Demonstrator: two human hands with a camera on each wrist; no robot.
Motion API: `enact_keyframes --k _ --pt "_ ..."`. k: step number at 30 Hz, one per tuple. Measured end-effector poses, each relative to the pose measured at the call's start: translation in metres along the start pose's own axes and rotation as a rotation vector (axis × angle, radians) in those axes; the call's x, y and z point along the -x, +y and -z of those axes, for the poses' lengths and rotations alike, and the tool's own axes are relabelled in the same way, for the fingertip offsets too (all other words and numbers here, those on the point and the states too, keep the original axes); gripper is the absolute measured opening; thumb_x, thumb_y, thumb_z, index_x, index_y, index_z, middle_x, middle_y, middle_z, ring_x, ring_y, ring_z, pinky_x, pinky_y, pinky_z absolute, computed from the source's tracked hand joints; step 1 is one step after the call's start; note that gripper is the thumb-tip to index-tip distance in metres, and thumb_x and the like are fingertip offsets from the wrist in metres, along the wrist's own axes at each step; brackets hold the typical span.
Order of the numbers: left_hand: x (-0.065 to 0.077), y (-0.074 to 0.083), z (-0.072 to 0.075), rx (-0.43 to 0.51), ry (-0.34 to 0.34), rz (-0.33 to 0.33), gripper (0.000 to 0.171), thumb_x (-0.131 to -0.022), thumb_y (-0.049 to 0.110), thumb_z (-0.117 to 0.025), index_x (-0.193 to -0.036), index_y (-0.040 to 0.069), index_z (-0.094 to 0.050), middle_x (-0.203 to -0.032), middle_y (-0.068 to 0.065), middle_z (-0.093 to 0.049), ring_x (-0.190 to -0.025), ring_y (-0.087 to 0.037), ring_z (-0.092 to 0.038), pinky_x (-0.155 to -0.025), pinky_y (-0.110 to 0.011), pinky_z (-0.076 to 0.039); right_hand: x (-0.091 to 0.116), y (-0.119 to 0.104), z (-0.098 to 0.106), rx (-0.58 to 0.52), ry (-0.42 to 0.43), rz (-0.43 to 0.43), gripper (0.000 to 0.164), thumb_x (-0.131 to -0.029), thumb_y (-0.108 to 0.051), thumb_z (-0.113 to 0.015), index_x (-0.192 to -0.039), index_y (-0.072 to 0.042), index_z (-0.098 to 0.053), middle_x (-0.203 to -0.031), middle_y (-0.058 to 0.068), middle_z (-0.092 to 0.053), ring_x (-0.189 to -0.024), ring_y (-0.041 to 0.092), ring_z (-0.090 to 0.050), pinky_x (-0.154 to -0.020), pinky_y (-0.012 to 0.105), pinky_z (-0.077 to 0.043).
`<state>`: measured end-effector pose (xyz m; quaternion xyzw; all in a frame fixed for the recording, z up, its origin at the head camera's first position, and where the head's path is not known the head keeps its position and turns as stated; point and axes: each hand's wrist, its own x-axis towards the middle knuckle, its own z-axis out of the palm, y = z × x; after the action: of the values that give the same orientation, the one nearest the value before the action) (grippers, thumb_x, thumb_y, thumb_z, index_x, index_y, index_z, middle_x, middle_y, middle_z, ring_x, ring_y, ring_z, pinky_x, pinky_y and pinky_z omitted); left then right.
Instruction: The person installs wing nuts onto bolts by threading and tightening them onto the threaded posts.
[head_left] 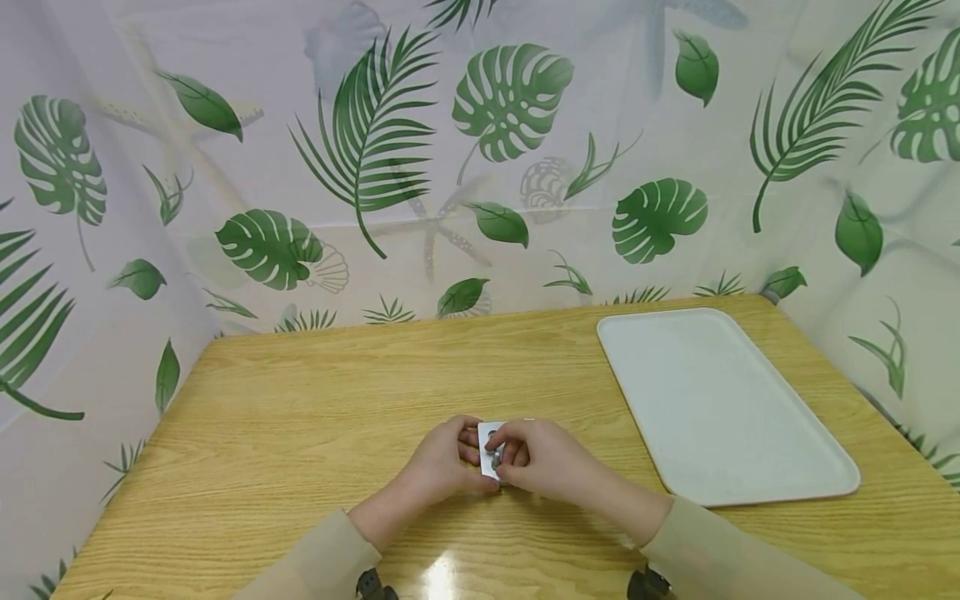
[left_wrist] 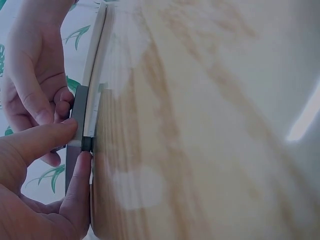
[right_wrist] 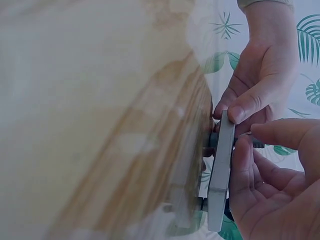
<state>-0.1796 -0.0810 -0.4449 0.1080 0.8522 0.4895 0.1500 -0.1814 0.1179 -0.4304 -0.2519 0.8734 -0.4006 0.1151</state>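
Note:
A small flat metal plate (head_left: 487, 432) lies low over the table between both hands. Seen edge-on in the right wrist view, the plate (right_wrist: 220, 172) has short dark feet beneath it and a threaded bolt (right_wrist: 259, 143) standing out from its upper face. My left hand (head_left: 442, 462) holds the plate by its edges, with its thumb and fingers on opposite sides. Over the plate, my right hand (head_left: 546, 458) pinches a small silvery metal part (head_left: 497, 459) at the bolt between thumb and index finger. The fingertips hide most of this part, so its exact kind cannot be told.
A white rectangular tray (head_left: 720, 400) lies on the right of the wooden table (head_left: 315, 392). Behind the table and along its sides hangs a leaf-printed cloth (head_left: 405, 183).

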Motion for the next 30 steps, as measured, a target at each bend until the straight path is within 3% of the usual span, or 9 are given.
enact_keyframes --k 9,17,24,30 --pt "0.0008 0.002 0.0001 0.011 0.007 -0.01 0.084 -0.076 0.0 -0.093 -0.148 -0.008 -0.05 -0.118 -0.014 -0.069 -0.098 -0.018 -0.067 -0.089 -0.035 -0.06 0.0005 -0.0017 -0.0006 0.028 0.064 -0.051 0.014 -0.089 -0.013 -0.084 -0.095 -0.006 -0.074 -0.077 -0.002 -0.069 -0.066 0.004 -0.058 -0.062 0.02 -0.05" --pt "-0.0008 0.0012 0.0001 0.003 0.01 -0.011 0.085 -0.075 0.0 -0.093 -0.148 -0.008 -0.05 -0.117 -0.014 -0.069 -0.097 -0.018 -0.066 -0.087 -0.032 -0.059 0.002 0.001 -0.0002 0.047 0.101 -0.075 0.016 -0.089 -0.012 -0.085 -0.083 -0.008 -0.07 -0.073 -0.002 -0.067 -0.064 0.007 -0.056 -0.057 0.02 -0.045" --pt "-0.0006 0.0006 -0.0003 0.0 0.007 -0.015 0.085 -0.075 0.0 -0.094 -0.147 -0.009 -0.05 -0.116 -0.014 -0.069 -0.096 -0.017 -0.066 -0.086 -0.031 -0.059 0.0048 0.0021 0.001 0.037 0.093 -0.053 0.014 -0.09 -0.012 -0.084 -0.085 -0.008 -0.071 -0.073 -0.002 -0.067 -0.063 0.007 -0.055 -0.055 0.02 -0.045" --pt "-0.0012 -0.0014 -0.0007 -0.01 0.0 -0.009 0.085 -0.076 0.002 -0.094 -0.148 -0.008 -0.05 -0.118 -0.014 -0.068 -0.098 -0.018 -0.066 -0.088 -0.034 -0.06 0.003 0.0012 0.0028 0.027 0.056 -0.042 0.015 -0.091 -0.009 -0.08 -0.105 -0.005 -0.075 -0.077 -0.002 -0.067 -0.063 0.007 -0.056 -0.057 0.02 -0.047"
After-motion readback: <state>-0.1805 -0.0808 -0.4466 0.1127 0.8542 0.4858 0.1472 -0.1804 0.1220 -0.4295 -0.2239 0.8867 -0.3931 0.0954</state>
